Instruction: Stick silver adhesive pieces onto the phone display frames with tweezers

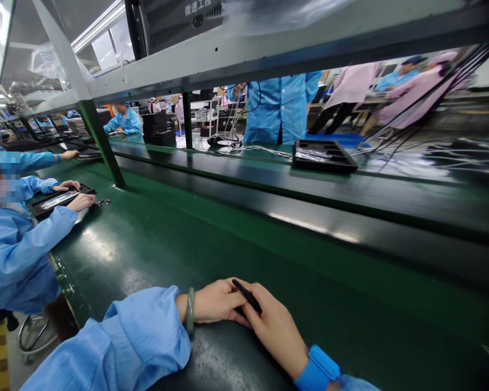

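At lower centre, a slim black object (248,296) is pinched by the closed right hand (277,321); whether it is also gripped by the loosely curled left hand (212,302) cannot be told. Were the pinch slackened, it might be dropped onto the bench (167,244).

At the lower centre of the frame, the right hand (277,325) grips a slim black object (248,296) and meets the left hand (215,302) (a green bangle (190,312) circles that wrist) over a green bench (158,244), with a black tray (326,165) at upper right and a co-worker (12,250) in blue at left.
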Demonstrator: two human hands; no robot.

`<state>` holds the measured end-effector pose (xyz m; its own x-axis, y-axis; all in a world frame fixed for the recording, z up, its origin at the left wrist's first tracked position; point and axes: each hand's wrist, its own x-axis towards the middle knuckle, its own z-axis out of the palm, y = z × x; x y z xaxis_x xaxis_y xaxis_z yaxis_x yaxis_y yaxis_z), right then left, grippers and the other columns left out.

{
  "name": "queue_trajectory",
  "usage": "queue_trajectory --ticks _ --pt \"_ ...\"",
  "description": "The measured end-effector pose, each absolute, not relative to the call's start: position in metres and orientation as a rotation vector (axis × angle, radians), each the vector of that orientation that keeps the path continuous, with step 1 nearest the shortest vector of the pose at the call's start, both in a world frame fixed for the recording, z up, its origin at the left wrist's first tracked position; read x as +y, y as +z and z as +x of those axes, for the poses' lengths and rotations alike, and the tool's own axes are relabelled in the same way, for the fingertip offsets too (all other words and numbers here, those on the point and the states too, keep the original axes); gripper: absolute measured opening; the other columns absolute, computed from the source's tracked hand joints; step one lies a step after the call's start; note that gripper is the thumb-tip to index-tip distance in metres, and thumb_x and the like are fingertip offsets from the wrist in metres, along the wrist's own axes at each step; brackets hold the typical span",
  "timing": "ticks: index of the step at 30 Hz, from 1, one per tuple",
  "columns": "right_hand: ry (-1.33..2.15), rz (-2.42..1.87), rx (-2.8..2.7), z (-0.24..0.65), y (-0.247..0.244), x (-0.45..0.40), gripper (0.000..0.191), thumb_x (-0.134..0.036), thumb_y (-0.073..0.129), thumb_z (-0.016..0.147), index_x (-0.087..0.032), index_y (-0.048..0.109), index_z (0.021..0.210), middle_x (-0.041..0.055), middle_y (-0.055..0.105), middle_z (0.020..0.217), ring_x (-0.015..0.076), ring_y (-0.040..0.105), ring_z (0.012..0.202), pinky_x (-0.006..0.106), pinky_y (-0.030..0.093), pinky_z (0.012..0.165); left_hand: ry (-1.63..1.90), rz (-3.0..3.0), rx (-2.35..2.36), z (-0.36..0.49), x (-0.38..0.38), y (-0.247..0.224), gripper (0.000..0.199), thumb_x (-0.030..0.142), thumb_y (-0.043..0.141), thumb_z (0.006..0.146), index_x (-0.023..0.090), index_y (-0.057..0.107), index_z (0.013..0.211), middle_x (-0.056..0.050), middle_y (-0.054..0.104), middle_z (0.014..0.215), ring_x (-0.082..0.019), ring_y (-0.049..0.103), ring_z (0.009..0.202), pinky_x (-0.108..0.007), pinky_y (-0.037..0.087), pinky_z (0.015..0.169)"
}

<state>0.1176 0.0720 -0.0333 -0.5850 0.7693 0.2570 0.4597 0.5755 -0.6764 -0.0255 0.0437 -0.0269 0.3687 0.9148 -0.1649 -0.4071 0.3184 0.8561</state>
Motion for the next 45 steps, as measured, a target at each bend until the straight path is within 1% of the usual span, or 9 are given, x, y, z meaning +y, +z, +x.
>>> queue_trajectory --ticks 9,18,23,27,30,35,38,42,45 --pt "0.754 -0.974 -2.279 0.117 -0.033 0.073 0.030 -0.024 0.043 0.086 -0.025 0.062 0.110 0.0034 0.066 0.095 0.0185 0.063 0.089 0.030 0.051 0.076 0.986 0.811 0.743 -0.025 0.044 -0.026 0.054 0.053 0.077 0.063 0.011 0.061 0.093 -0.007 0.062 0.086 -0.014 0.061 0.074 -0.027 0.049 0.071" --pt "0.821 -0.988 -2.241 0.117 -0.032 0.073 0.031 -0.025 0.043 0.085 -0.024 0.062 0.109 0.0043 0.066 0.095 0.0197 0.062 0.090 0.032 0.049 0.077 0.985 0.818 0.727 -0.026 0.044 -0.028 0.053 0.051 0.076 0.066 0.010 0.059 0.095 -0.009 0.061 0.089 -0.019 0.061 0.081 -0.032 0.047 0.074" --pt "1.072 -1.000 -2.026 0.116 -0.027 0.076 0.020 -0.033 0.052 0.080 -0.022 0.067 0.091 0.0026 0.068 0.082 0.0202 0.062 0.077 0.031 0.048 0.070 0.998 0.794 0.720 -0.029 0.043 -0.029 0.055 0.049 0.079 0.064 0.012 0.055 0.095 -0.010 0.057 0.100 -0.023 0.059 0.092 -0.039 0.048 0.078" --pt "1.171 -1.051 -1.728 0.117 -0.026 0.079 0.022 -0.042 0.060 0.076 -0.020 0.064 0.074 0.0012 0.065 0.070 0.0180 0.059 0.065 0.029 0.046 0.063 0.998 0.775 0.717 -0.032 0.039 -0.029 0.050 0.051 0.070 0.075 0.014 0.053 0.103 -0.012 0.056 0.105 -0.026 0.056 0.102 -0.040 0.049 0.078" --pt "1.064 -1.134 -1.514 0.118 -0.027 0.079 0.038 -0.052 0.043 0.085 -0.019 0.061 0.090 0.0025 0.062 0.073 0.0147 0.053 0.057 0.029 0.044 0.056 0.982 0.781 0.747 -0.034 0.036 -0.029 0.052 0.053 0.067 0.077 0.013 0.053 0.108 -0.016 0.056 0.108 -0.029 0.053 0.107 -0.041 0.048 0.080" --pt "0.932 -1.187 -1.278 0.118 -0.021 0.067 0.051 -0.060 0.029 0.087 -0.019 0.058 0.089 0.0060 0.059 0.086 0.0163 0.054 0.076 0.031 0.045 0.073 0.927 0.855 0.815 -0.039 0.031 -0.027 0.052 0.050 0.068 0.078 0.014 0.052 0.111 -0.017 0.053 0.117 -0.032 0.051 0.113 -0.043 0.047 0.086" --pt "1.006 -1.206 -1.210 0.119 -0.012 0.049 0.056 -0.063 0.022 0.088 -0.019 0.055 0.090 0.0056 0.058 0.085 0.0135 0.053 0.066 0.028 0.046 0.061 0.909 0.934 0.876 -0.040 0.029 -0.024 0.053 0.050 0.067 0.078 0.015 0.049 0.114 -0.017 0.053 0.118 -0.030 0.053 0.111 -0.043 0.048 0.087" --pt "1.318 -1.146 -1.264 0.132 0.003 0.016 0.056 -0.067 0.031 0.084 -0.017 0.056 0.081 0.0022 0.058 0.071 0.0086 0.049 0.047 0.022 0.041 0.042 0.932 1.122 0.968 -0.037 0.027 -0.024 0.052 0.053 0.058 0.083 0.014 0.046 0.116 -0.017 0.054 0.116 -0.029 0.057 0.105 -0.036 0.054 0.073" --pt "1.525 -1.118 -1.295 0.154 0.017 -0.012 0.049 -0.064 0.048 0.078 -0.016 0.055 0.074 0.0011 0.058 0.066 0.0098 0.054 0.045 0.023 0.046 0.043 0.967 1.331 1.059 -0.032 0.025 -0.027 0.047 0.051 0.051 0.087 0.012 0.048 0.115 -0.016 0.058 0.109 -0.024 0.063 0.087 -0.025 0.049 0.050"
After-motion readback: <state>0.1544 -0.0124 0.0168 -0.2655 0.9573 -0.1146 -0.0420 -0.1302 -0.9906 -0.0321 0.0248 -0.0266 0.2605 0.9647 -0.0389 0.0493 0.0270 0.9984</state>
